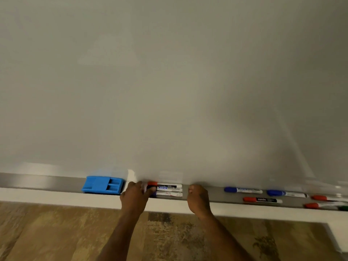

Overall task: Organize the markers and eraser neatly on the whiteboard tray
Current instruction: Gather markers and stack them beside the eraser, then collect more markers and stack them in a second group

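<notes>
Eraser (103,185) on tray (47,180) left; three markers (166,189) side by side centre; loose markers (262,200) right.

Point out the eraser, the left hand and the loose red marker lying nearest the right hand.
eraser (102,184): head view, on its blue top face.
left hand (134,196): head view, on the back of the hand.
red marker (262,200): head view, on the middle of its barrel.

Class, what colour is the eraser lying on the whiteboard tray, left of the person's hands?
Bright blue. The eraser shows clearly in the head view, the only view.
</notes>
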`<state>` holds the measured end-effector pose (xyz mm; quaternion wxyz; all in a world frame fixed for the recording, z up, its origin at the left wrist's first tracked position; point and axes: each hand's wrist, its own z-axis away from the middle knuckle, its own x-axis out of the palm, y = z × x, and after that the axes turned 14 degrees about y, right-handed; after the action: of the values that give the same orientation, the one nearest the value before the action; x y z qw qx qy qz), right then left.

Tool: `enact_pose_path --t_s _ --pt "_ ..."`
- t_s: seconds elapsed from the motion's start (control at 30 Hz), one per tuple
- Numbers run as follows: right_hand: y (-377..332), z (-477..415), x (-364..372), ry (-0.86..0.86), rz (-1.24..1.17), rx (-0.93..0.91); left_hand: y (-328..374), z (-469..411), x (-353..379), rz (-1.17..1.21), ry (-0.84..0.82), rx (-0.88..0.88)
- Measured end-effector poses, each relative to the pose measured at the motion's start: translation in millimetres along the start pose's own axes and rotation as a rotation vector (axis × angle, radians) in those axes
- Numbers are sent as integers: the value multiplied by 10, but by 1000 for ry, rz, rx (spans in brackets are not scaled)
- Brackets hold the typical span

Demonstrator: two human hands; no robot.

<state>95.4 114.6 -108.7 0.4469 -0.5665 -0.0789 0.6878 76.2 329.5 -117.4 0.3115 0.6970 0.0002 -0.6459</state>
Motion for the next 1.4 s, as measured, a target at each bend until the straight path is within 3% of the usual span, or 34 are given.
enact_pose_path --t_s 0.1,0.17,0.3,0.4,0.5,0.67,0.77,0.87,1.07,1.17,1.27,1.4 --pt "164 -34 -272 48 -12 -6 158 181 -95 159 211 102" --pt "374 -68 -667 137 -53 -90 507 329 -53 235 255 259" --pt "881 -224 -1407 288 -21 -171 1241 660 276 276 186 521" --pt "1347 -497 -1889 368 113 -211 1735 941 622 211 96 701" --pt "1793 -794 -2326 417 324 -369 2146 1188 936 179 27 812" --pt "2302 -1272 -2722 429 543 -604 2542 1370 1312 84 -22 826" --pt "2399 -1438 -2792 362 576 -766 2612 1408 1424 2 -7 823" --pt "2410 -1501 -2764 403 613 -875 2559 1384 1463 -79 1 771" --pt "2514 -1549 -2662 492 617 -899 2357 1287 1362 -83 2 530" --pt "2425 -1440 -2597 536 497 -911 2337 1183 1306 -92 -32 517" --pt "2230 -1312 -2456 444 417 -994 2292 1153 1243 -132 -54 557" --pt "2040 -1287 -2251 273 480 -1031 2095 1207 1070 -89 36 515"
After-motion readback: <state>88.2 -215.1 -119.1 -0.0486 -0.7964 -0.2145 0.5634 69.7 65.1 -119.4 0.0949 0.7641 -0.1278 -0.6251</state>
